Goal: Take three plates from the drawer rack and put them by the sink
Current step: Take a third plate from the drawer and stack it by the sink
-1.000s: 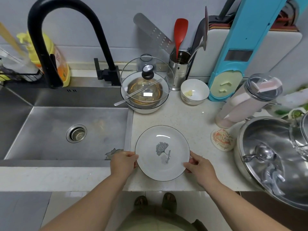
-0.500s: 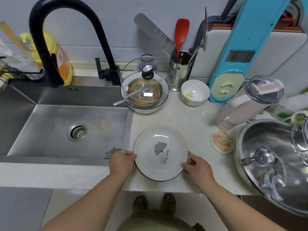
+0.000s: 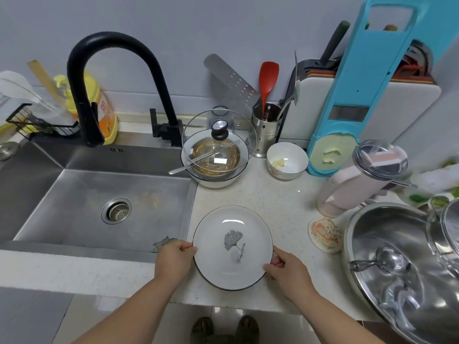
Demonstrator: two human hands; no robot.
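A white plate (image 3: 232, 247) with a dark rim and a grey leaf print is on the speckled counter (image 3: 280, 204), just right of the steel sink (image 3: 99, 207). A second rim shows under its near edge, so it seems to be a stack; how many plates I cannot tell. My left hand (image 3: 173, 259) grips the plate's left edge. My right hand (image 3: 288, 269) grips its lower right edge. The drawer rack is out of view.
A pot with a glass lid (image 3: 216, 152) and a small white bowl (image 3: 286, 160) stand behind the plate. A large steel wok (image 3: 402, 269) fills the right. A pink container (image 3: 360, 177), a coaster (image 3: 325, 234), a utensil holder (image 3: 267, 127) and a black faucet (image 3: 104, 78) are nearby.
The plate has stayed between both hands near the counter's front edge, shifting only slightly left. The view has tilted up and moved a little.
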